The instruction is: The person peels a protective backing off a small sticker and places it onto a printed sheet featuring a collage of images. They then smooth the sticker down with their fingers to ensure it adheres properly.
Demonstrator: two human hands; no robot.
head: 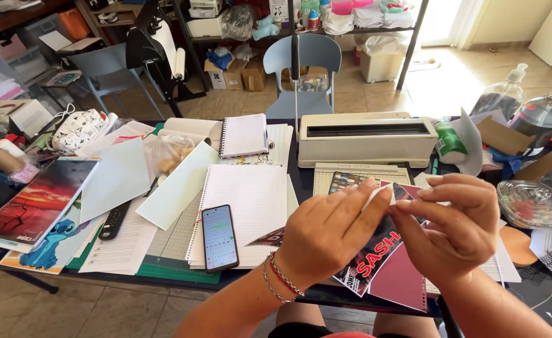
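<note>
Both hands' grip point(390, 199) pinches printed card point(376, 253) | long axis seemingly diagonal

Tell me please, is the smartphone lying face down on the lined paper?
No, the smartphone lies face up, its lit screen showing, on the lined paper.

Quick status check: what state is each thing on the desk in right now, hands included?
left hand: pinching the edge of the printed sheet.
right hand: pinching the same edge, fingertips meeting the left.
printed sheet: held up over the desk, tilted.
phone: flat on the lined pad, screen lit.
small spiral notebook: closed.
lined pad: open, page blank.
binding machine: upright, its slot empty.
remote: lying flat.
</note>
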